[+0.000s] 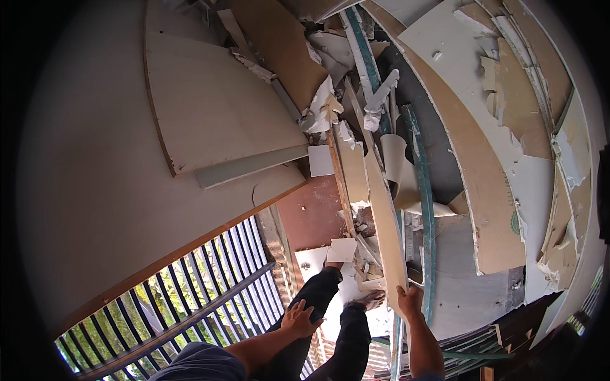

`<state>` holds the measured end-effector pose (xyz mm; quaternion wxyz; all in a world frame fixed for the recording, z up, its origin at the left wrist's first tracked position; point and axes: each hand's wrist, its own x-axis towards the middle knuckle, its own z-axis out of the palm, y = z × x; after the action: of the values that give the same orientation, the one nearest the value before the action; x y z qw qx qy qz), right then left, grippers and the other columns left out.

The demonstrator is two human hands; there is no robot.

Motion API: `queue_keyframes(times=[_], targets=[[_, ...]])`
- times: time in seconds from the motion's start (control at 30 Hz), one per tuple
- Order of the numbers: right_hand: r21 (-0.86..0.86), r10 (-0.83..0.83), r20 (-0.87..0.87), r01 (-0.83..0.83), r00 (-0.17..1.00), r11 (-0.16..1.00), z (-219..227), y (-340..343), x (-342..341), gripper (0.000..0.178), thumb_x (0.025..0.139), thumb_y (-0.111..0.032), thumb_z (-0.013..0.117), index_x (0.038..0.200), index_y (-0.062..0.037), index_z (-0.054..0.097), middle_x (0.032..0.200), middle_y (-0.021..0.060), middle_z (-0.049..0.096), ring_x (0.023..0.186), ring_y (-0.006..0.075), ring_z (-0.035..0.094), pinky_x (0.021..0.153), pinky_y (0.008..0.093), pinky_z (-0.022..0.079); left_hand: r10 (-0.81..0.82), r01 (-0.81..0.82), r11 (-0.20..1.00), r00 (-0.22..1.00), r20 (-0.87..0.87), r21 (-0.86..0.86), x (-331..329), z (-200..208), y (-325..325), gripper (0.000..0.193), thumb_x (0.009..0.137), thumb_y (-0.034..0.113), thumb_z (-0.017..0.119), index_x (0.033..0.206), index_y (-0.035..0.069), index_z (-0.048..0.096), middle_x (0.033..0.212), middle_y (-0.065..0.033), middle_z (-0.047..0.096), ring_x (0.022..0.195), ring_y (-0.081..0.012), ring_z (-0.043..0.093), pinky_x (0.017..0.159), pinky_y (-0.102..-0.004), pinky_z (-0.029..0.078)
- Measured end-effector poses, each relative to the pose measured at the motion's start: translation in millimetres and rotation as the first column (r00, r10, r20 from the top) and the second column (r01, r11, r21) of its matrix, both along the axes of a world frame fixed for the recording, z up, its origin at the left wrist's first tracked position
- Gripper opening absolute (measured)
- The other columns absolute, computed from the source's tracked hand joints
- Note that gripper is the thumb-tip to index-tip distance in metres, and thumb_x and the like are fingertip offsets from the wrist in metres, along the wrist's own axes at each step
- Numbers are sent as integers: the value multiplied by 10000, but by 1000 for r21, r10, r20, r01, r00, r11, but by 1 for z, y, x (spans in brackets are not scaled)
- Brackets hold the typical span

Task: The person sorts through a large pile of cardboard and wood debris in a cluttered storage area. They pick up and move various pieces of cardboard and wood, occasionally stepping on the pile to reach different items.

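My right hand (410, 300) grips the near end of a long, narrow strip of plasterboard (388, 241) with tan paper facing. The strip runs away from me over the rubble, its far end lying among broken pieces. My left hand (300, 319) rests on my dark-trousered leg with its fingers spread, holding nothing. A teal-painted batten (422, 184) lies just right of the strip. Beyond my feet are a small pale board scrap (342, 249) and crumbled white chunks. What the right fingers press against on the strip's underside is hidden.
Large broken plasterboard sheets (499, 222) are heaped at the right. A big pale panel (216, 108) fills the left, above a barred opening (190, 286). Torn board pieces (321, 105) lie at the far middle. Several long strips (470, 343) are stacked at the lower right.
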<state>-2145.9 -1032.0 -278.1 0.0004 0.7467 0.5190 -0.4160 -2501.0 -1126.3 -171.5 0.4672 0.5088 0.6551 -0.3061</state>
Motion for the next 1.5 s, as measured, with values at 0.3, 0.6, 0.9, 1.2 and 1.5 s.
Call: queue_keyframes(times=[0.3, 0.6, 0.9, 1.2, 1.5], targets=[[97, -148, 20, 145, 989, 985, 270, -123, 122, 258, 849, -156, 700, 1029, 29, 705, 826, 232, 709, 795, 393, 714, 716, 432, 549, 89, -102, 973, 994, 69, 208, 4, 10, -23, 704, 873, 558, 604, 1424, 127, 522, 1551, -241, 345, 1423, -401, 349, 1167, -489, 290], [634, -441, 138, 263, 887, 727, 451, -63, 197, 212, 849, -123, 715, 981, 41, 698, 791, 212, 698, 712, 318, 718, 642, 391, 536, 233, -275, 929, 955, 184, 248, -7, 97, -7, 756, 838, 575, 628, 1363, 35, 568, 1345, -253, 576, 1312, -377, 513, 1115, -438, 388], [722, -549, 667, -256, 504, 642, 547, 150, 385, 546, 946, -251, 639, 1440, -95, 464, 1198, 264, 647, 1020, 434, 657, 857, 511, 536, -147, 78, 894, 981, 126, 442, -116, 33, -66, 392, 978, 318, 517, 1332, 171, 601, 1338, -193, 600, 1170, -352, 629, 939, -428, 542], [408, 118, 408, -297, 905, 863, 352, 9, 174, 432, 898, -234, 676, 1271, -28, 605, 1130, 224, 682, 1024, 410, 655, 897, 483, 517, 25, -114, 905, 976, 218, 410, -109, 116, -146, 437, 975, 447, 568, 1328, 195, 624, 1275, -211, 644, 1096, -328, 674, 943, -348, 533], [-309, 149, 154, -96, 977, 946, 247, -376, 212, 403, 854, -340, 665, 1014, 27, 704, 934, 239, 716, 863, 380, 695, 800, 446, 546, 758, -758, 636, 649, 66, 148, -60, 213, -196, 798, 847, 585, 705, 1397, 31, 541, 1216, -216, 678, 1141, -299, 661, 960, -330, 511]])
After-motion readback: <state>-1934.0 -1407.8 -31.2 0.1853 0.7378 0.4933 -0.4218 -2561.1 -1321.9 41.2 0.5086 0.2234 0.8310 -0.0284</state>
